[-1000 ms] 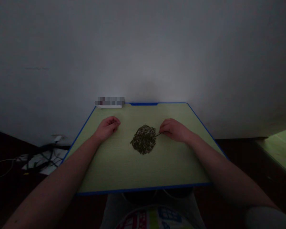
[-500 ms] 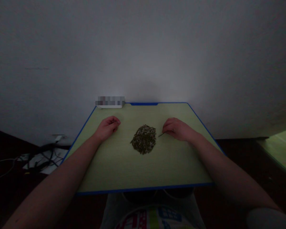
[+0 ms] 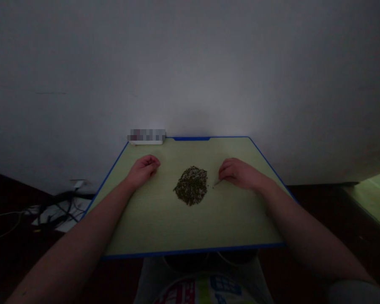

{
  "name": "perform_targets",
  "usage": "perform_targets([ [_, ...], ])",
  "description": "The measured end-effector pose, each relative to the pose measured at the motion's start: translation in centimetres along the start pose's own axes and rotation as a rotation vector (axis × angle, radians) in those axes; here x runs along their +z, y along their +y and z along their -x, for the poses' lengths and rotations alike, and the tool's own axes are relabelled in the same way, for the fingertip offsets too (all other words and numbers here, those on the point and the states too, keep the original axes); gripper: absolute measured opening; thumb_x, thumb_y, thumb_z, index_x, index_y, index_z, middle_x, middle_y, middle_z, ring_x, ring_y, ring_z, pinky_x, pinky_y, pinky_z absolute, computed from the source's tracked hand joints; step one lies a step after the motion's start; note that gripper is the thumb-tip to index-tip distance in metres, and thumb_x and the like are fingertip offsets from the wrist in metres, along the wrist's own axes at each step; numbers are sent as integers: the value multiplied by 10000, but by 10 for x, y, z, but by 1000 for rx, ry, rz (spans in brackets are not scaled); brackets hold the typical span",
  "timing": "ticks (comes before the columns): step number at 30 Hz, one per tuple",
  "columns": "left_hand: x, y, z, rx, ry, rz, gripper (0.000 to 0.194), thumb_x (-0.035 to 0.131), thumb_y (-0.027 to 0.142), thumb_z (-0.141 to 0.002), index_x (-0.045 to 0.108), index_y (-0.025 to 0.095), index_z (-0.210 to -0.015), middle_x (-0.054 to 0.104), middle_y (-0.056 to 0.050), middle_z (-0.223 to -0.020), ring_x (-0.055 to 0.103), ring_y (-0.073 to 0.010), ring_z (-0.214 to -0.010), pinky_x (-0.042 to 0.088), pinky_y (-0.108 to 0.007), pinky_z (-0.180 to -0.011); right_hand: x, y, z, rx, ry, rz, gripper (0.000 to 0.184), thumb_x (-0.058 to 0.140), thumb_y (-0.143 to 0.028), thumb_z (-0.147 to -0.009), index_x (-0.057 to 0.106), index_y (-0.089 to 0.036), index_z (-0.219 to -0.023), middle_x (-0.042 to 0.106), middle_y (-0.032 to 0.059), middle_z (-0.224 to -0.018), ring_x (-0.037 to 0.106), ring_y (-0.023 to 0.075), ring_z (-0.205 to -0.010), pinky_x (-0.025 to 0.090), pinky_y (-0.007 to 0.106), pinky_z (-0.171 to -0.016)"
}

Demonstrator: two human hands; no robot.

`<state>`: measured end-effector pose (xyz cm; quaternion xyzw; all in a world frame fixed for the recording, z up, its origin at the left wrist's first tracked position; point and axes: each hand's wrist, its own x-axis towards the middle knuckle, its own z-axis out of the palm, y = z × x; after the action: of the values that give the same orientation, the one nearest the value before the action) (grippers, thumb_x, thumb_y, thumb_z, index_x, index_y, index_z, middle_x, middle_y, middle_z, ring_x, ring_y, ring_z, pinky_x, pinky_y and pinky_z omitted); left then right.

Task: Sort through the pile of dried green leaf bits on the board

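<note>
- Pinching a thin tool (image 3: 217, 183) between thumb and fingers, the right hand (image 3: 236, 173) sits right of the frame's centre, its fingertips drawn together round the near end; the outer end slants down and left.
- Grainy dark bits form a pile (image 3: 190, 186) at the centre of the frame, loosely spread and roughly round, on the pale tabletop (image 3: 190, 232). The tool's tip stands just beside the pile's right edge, apart from it.
- At or near that tip is a tiny dark speck (image 3: 213, 187); whether the tool grips it or it lies on the surface, I cannot tell. Nor can I tell whether the tool is tweezers or a plain stick.
- Left of centre, the left hand (image 3: 141, 172) rests near the board's left side, fingers loosely curled. Nothing shows in it, though the curled fingers could hide something small.
- As I judge it, the step in hand is fine work with single grains at the pile's right edge, done by the right hand alone.
- The next move seems to call for a light, steady pinch and close aim of the tip, without brushing the loose grains; dim light makes that harder.
- A white box (image 3: 147, 142) stands at the tabletop's upper-left corner, well apart from the pile.
</note>
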<state>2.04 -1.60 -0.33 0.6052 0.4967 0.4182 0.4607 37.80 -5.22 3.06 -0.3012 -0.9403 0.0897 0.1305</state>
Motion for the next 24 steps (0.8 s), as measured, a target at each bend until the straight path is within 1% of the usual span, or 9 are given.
perform_targets([
  [5, -1, -4, -2, -2, 2, 8, 144, 598, 281, -667, 536, 169, -735, 452, 65, -483, 390, -58, -408, 268, -207, -412, -4, 2, 3, 5, 23, 8, 184, 537, -163, -829, 715, -209, -822, 684, 48, -836, 582, 177, -816, 406, 335, -789],
  [10, -2, -5, -2, 8, 0, -8, 140, 592, 286, -679, 535, 171, -737, 457, 63, -488, 386, -56, -411, 266, -206, -415, 2, -3, -2, -3, 45, 7, 197, 531, -155, -828, 718, -218, -846, 687, 49, -846, 575, 175, -830, 397, 338, -790],
  [15, -1, -2, -1, -8, 12, -22, 156, 598, 301, -680, 532, 171, -736, 454, 63, -485, 393, -60, -411, 274, -208, -417, 4, -6, -4, -51, -4, -21, 230, 548, -86, -767, 718, -230, -825, 686, 32, -878, 566, 174, -875, 387, 339, -820],
  [18, -1, -1, -1, -7, 12, -30, 145, 593, 291, -672, 533, 172, -731, 452, 64, -484, 390, -60, -407, 281, -208, -417, 1, -4, 0, -46, -20, -18, 249, 557, -51, -718, 716, -226, -798, 690, 26, -880, 563, 180, -885, 390, 341, -827],
  [24, -1, 0, -1, 7, 12, -38, 135, 586, 278, -674, 538, 169, -737, 463, 61, -486, 398, -62, -410, 284, -207, -421, -7, 3, 7, -10, -39, -6, 297, 526, -7, -682, 723, -219, -745, 694, 35, -852, 575, 178, -850, 412, 334, -811],
])
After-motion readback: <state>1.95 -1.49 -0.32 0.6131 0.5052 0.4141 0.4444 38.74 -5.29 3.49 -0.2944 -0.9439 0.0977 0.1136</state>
